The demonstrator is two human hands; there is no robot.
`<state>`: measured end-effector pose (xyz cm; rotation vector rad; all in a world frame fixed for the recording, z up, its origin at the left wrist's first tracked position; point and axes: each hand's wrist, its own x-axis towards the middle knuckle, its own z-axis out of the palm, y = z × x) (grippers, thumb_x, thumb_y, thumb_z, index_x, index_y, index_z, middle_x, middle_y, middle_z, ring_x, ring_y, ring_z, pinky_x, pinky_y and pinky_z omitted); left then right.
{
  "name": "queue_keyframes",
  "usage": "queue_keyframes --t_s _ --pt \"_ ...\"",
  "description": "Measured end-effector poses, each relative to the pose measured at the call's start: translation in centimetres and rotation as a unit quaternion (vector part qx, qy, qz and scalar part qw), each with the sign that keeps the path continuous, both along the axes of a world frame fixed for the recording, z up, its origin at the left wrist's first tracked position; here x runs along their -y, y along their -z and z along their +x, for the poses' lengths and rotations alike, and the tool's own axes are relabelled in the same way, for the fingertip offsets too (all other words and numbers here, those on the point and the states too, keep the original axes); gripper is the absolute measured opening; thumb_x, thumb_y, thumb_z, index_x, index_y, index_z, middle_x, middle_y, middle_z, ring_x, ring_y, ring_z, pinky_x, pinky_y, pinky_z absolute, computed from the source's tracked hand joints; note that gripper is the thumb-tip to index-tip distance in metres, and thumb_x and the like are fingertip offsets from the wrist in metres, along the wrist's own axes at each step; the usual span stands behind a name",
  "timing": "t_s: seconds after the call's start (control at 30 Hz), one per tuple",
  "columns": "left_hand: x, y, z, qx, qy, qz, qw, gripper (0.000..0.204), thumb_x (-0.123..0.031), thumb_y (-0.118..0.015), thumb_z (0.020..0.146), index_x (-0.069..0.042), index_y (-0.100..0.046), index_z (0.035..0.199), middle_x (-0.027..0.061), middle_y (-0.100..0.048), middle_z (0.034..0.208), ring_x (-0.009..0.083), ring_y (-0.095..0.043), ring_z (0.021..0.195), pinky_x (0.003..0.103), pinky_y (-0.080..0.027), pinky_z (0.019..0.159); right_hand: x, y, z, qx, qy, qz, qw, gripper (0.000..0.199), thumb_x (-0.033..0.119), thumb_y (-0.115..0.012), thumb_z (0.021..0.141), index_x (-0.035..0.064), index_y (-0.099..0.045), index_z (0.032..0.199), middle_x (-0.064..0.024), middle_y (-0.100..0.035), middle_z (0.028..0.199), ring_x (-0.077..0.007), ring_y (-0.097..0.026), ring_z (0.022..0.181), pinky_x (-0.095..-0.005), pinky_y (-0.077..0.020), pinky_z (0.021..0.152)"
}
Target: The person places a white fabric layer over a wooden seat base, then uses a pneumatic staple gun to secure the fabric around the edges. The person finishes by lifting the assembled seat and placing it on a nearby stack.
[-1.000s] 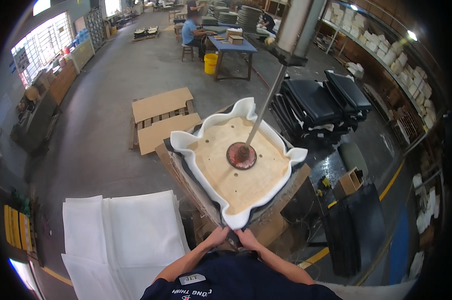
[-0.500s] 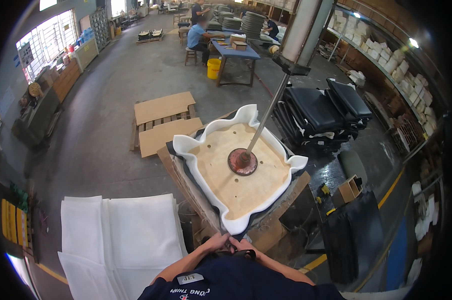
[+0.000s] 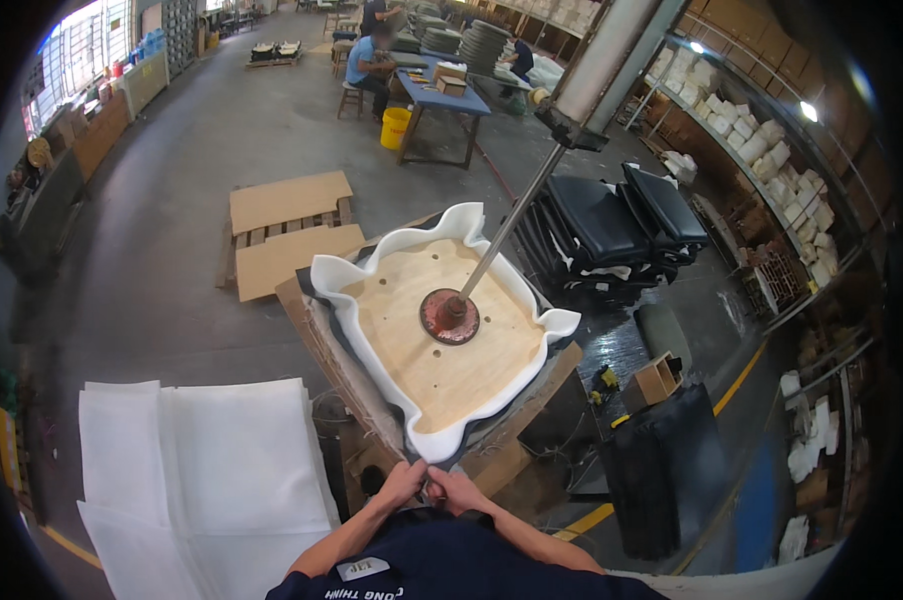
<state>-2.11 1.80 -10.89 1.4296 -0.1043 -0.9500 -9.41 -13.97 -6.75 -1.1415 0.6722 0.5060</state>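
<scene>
In front of me lies a squarish plywood board [image 3: 392, 350] with several holes, ringed by upturned white padding [image 3: 440, 446]. A dark cover [image 3: 334, 318] shows outside the padding. A round red press foot [image 3: 450, 316] on a steel rod [image 3: 512, 222] bears on the board's middle. At the corner nearest me, my left hand [image 3: 402, 484] is closed, fingers bent, on the cover's edge. Right beside it, my right hand [image 3: 458, 491] is closed on the same corner. The pinched bit of cover is mostly hidden by the fingers.
White sheets [image 3: 242, 455] are stacked at my left. Beyond them, cardboard sheets [image 3: 292, 202] lie on a pallet. Black cushions [image 3: 592, 215] are piled at the right, near an open box [image 3: 657, 380]. A person in blue [image 3: 367, 66] sits by a blue table [image 3: 442, 98].
The whole scene has shifted left in the picture as my head turned. Both hands remain at the near corner, now a little farther from my body. The press foot still rests on the board.
</scene>
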Motion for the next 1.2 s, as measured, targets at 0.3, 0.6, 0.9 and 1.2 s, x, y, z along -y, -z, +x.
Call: queue_keyframes --t_s 0.3,0.6,0.9,1.2 --pt "-2.6 -2.4 -1.4 -0.126 -0.223 0.004 0.967 0.039 -0.035 -0.063 0.102 -0.013 -0.058 0.070 -0.0058 -0.046 0.062 0.0075 -0.041 0.055 0.027 -0.031 0.052 14.4 1.3 -1.8 -0.092 0.060 0.003 0.994 0.032 0.034 -0.054 0.107 0.0049 -0.067 0.102 -0.0064 -0.065 0.092 -0.0203 -0.062 0.080 -0.0354 -0.0522 0.072" --pt "-0.6 0.4 -5.7 -0.111 -0.495 0.030 0.861 0.045 -0.039 -0.054 0.105 -0.015 -0.047 0.068 -0.0023 -0.042 0.057 0.0107 -0.041 0.048 0.029 -0.034 0.045 35.0 0.9 3.6 0.040 0.284 -0.144 0.947 0.026 0.029 -0.049 0.109 0.0120 -0.058 0.126 -0.0036 -0.064 0.101 -0.0159 -0.062 0.077 -0.0324 -0.0529 0.064" --pt "20.7 -1.6 -5.4 -0.163 -0.219 0.065 0.960 0.033 -0.033 -0.054 0.106 -0.005 -0.067 0.092 0.0030 -0.063 0.082 0.0133 -0.056 0.071 0.029 -0.046 0.066 39.3 6.2 8.2 0.159 0.118 -0.389 0.900 0.044 0.012 -0.064 0.098 0.0047 -0.057 0.140 -0.0164 -0.057 0.114 -0.0283 -0.059 0.103 -0.0373 -0.0492 0.091" --pt "29.7 -2.1 -0.8 -0.201 -0.022 -0.017 0.979 0.039 -0.033 -0.047 0.110 -0.003 -0.061 0.131 0.0066 -0.069 0.116 0.0132 -0.063 0.084 0.029 -0.052 0.076 36.7 1.7 7.0 0.169 0.040 -0.465 0.868 0.041 0.008 -0.069 0.091 0.0053 -0.061 0.131 -0.0164 -0.060 0.115 -0.0279 -0.062 0.105 -0.0374 -0.0517 0.090"
